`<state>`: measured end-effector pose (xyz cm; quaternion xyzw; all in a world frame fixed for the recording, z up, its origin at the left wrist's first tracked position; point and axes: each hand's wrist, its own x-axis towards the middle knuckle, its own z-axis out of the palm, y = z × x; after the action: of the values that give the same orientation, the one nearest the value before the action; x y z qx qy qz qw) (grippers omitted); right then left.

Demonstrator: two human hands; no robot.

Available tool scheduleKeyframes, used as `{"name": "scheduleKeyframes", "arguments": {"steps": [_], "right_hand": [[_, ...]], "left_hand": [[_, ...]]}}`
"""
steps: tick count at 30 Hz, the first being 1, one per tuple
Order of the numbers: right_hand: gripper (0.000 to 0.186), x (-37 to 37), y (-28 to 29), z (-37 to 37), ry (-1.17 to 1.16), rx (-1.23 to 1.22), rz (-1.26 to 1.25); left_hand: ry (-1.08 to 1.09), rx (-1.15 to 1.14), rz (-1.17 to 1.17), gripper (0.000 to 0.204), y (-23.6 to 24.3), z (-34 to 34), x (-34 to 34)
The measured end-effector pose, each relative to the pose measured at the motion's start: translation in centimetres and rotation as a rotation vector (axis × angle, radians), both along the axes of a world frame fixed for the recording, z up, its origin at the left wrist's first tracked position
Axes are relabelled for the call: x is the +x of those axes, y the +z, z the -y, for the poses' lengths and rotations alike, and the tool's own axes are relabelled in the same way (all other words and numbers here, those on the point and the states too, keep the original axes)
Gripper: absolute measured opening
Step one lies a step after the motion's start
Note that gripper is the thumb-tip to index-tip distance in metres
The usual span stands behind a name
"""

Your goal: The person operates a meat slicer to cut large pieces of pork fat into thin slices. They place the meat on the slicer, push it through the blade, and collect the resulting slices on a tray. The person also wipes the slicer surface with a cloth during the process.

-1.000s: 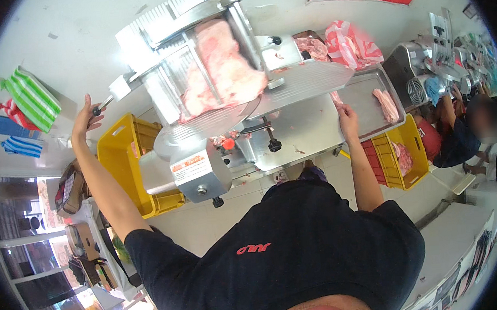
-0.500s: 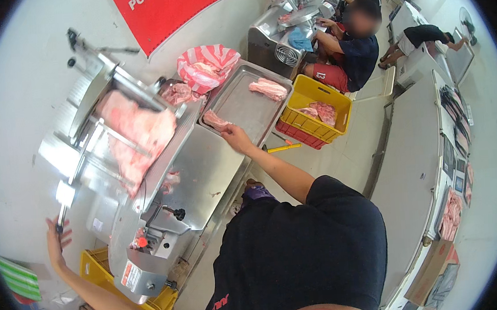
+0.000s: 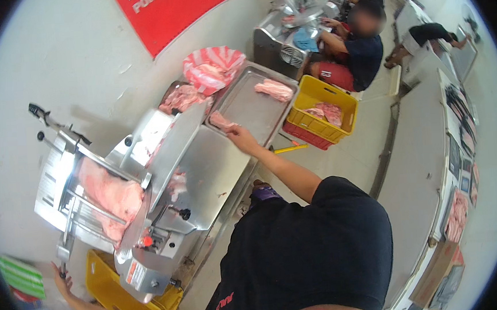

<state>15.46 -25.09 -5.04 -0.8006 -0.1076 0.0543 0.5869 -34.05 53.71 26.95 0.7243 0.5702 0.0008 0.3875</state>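
At the left stands a metal meat slicer (image 3: 193, 153), with a large slab of pale pink meat (image 3: 104, 191) lying on its sliding carriage (image 3: 50, 203). My left hand (image 3: 63, 283) is at the carriage's black handle (image 3: 63, 275), its fingers curled about it. On a steel tray (image 3: 251, 111) beyond the slicer lie two stacks of sliced meat. The fingertips of my right hand (image 3: 243, 140) close on the end of the nearer stack (image 3: 221, 122), at the tray's near left edge. The other stack (image 3: 274, 90) rests toward the far right side.
A red-striped bag (image 3: 215, 71) and more meat (image 3: 182, 98) sit behind the slicer. Right of the tray, a yellow crate (image 3: 321, 118) holding meat rests on a red one. Another yellow crate (image 3: 105, 286) is under the slicer. Co-workers sit by another slicer (image 3: 278, 40).
The carriage with the slab has slid down and left, uncovering the slicer's blade area. My left hand has moved down with its handle. My right hand stays by the nearer stack.
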Motion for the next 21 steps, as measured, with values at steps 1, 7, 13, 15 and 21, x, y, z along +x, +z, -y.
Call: {"name": "scheduleKeyframes", "arguments": {"steps": [1,7,13,15,21], "right_hand": [[0.024,0.3,-1.5,-0.6,0.008,0.031,0.082],[0.027,0.5,-2.2,0.5,0.058,0.068,0.016],[0.035,1.2,-2.0,0.8,0.158,0.033,-0.094],[0.033,-0.5,-1.5,-1.7,0.201,0.179,-0.168],[0.032,-2.0,1.2,-1.5,0.191,-0.17,0.225]], "left_hand": [[-0.006,-0.036,0.018,0.107,1.1,-1.7,-2.6],[-0.145,0.304,0.267,0.073,-2.4,1.8,2.4],[-0.501,0.291,0.254,0.053,1.2,19.5,15.3],[-0.513,0.233,0.208,0.065,3.4,21.7,17.6],[-0.457,0.086,0.263,0.098,4.3,19.6,16.5]]}}
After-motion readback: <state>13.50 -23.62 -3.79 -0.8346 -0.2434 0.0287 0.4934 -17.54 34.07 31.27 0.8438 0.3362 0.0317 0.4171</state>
